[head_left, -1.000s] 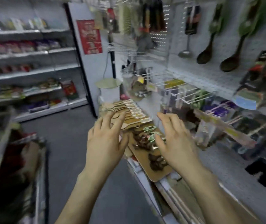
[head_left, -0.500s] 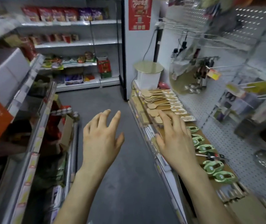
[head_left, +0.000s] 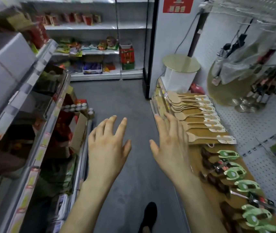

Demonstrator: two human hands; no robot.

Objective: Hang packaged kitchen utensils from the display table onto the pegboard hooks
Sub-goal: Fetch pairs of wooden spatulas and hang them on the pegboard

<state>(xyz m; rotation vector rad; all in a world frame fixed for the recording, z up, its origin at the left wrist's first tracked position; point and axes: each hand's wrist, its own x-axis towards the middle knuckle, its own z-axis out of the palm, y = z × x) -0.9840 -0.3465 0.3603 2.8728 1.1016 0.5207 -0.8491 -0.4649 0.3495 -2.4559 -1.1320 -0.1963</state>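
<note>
Lying flat in an overlapping row on far half of brown display table point(head_left: 196, 158): pale wooden spoons point(head_left: 196, 118), carded, bowls toward aisle edge. On near half: dark utensils point(head_left: 231, 172) with green cards. Along table's back edge: white pegboard point(head_left: 251, 128).

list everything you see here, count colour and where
wooden spoons: about ten, pale wood, fanned on far end of display table
carded utensils: several, dark with green cards, near end of table
display table: one, brown, right
pegboard: one, white, right wall
ladles: a bunch, silver, hanging on pegboard
gold-lidded container: one, white, beyond the spoons
goods shelves: several, white, left and back
left hand: one, open, over aisle floor
right hand: one, open, by table edge, holding nothing
</note>
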